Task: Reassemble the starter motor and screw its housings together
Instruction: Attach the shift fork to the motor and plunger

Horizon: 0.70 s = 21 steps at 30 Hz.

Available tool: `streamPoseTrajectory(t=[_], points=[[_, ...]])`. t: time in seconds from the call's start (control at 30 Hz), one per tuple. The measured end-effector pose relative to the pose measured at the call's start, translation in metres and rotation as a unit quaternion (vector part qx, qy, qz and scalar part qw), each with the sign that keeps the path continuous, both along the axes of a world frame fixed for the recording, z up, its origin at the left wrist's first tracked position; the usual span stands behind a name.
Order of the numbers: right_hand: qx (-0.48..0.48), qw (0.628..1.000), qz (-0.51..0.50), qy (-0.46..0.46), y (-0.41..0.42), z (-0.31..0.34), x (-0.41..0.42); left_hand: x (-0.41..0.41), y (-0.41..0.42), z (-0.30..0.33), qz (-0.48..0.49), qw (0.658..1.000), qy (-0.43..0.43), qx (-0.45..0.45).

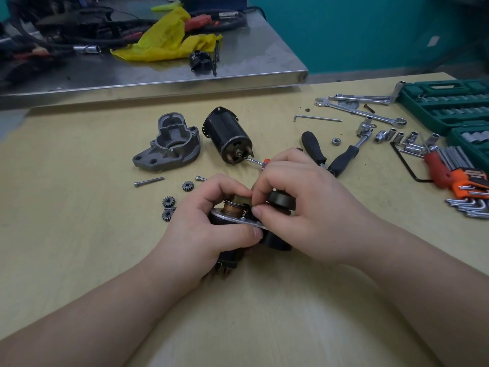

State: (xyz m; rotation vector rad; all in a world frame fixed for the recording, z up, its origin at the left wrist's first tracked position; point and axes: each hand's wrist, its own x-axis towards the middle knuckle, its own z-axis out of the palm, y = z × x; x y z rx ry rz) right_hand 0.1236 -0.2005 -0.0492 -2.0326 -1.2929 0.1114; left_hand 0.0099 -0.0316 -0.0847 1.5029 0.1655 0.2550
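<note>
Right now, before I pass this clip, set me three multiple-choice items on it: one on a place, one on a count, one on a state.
1. Where does the grey cast housing lie?
A. left of the black motor body
B. inside the green socket case
C. on the steel bench

2. How many small gears lie loose on the table?
A. one
B. three
C. five

3. What is the left hand doing?
A. resting flat on the table
B. gripping the solenoid assembly
C. holding a wrench

Answers: 1 A, the two lie side by side on the table. 2 B, one apart and two together. 3 B, its fingers curl round the part.
</note>
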Motion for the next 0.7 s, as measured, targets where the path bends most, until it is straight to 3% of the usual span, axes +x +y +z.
streamPoseTrajectory(t=[0.33, 0.7], points=[[-0.026, 0.998, -0.056, 0.027, 0.001, 0.003, -0.005, -0.001, -0.001, 0.001, 0.003, 1.000, 0.002, 0.003], [0.030, 0.999, -0.028, -0.010, 0.002, -0.008, -0.001, -0.001, -0.001, -0.004, 0.000, 1.000, -0.007, 0.031]])
